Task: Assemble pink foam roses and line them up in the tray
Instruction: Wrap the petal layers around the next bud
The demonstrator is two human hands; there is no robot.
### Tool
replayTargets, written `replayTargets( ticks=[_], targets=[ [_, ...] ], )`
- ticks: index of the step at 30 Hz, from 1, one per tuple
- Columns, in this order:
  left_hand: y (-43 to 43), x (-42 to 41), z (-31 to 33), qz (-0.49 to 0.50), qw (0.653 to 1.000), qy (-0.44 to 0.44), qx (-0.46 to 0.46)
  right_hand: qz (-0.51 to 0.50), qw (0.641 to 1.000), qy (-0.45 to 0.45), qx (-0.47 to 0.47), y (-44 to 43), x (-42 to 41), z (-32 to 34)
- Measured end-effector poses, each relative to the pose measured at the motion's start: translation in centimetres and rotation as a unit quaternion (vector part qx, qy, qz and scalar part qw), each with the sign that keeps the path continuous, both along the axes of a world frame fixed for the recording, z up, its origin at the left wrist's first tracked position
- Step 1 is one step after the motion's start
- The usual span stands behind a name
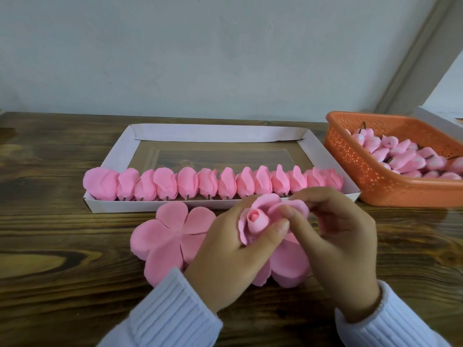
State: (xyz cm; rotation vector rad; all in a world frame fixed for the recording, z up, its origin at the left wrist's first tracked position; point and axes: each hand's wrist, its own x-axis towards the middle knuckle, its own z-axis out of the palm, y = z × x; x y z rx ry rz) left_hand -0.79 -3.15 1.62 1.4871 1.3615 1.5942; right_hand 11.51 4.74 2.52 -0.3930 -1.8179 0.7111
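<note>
Wide wooden table [50,246], and on it the white tray [215,133], with a row of finished roses [190,182] packed shoulder to shoulder along its near edge. To the right sits the orange basket [375,181], full of pink buds [400,156]. Flat petal sheets [170,236] lie just before the tray. Above them, the left hand [225,256] grips the half-made rose [253,221], thumb curled on it, while the right hand [345,246] pinches an outer petal.

head view | single camera | looks forward and down | close over table [50,234] | wall behind
</note>
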Motion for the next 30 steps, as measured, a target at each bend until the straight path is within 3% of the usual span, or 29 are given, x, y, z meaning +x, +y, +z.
replayTargets(
  ticks=[8,12,17,23,30],
  targets=[
    [0.2,-0.2,-0.2,0.034,0.993,-0.109,-0.015,0.078,0.993,0.039,-0.081,0.0,0.0,-0.1],
    [0.4,-0.5,0.1,0.048,0.966,-0.253,-0.026,0.113,0.987,-0.011,-0.109,0.1,-0.4,-0.3],
    [0.5,-0.6,0.4,-0.032,0.930,-0.365,-0.002,0.121,0.985,-0.091,-0.087,-0.3,-0.8,-0.8],
    [0.6,-0.4,0.0,-0.029,0.938,-0.344,-0.002,0.081,0.987,-0.078,-0.112,-0.5,-0.9,-1.0],
    [0.6,-0.5,-0.2,0.101,0.980,-0.173,-0.011,-0.025,0.997,-0.076,-0.023,-0.3,-0.5,-0.9]
  ],
)
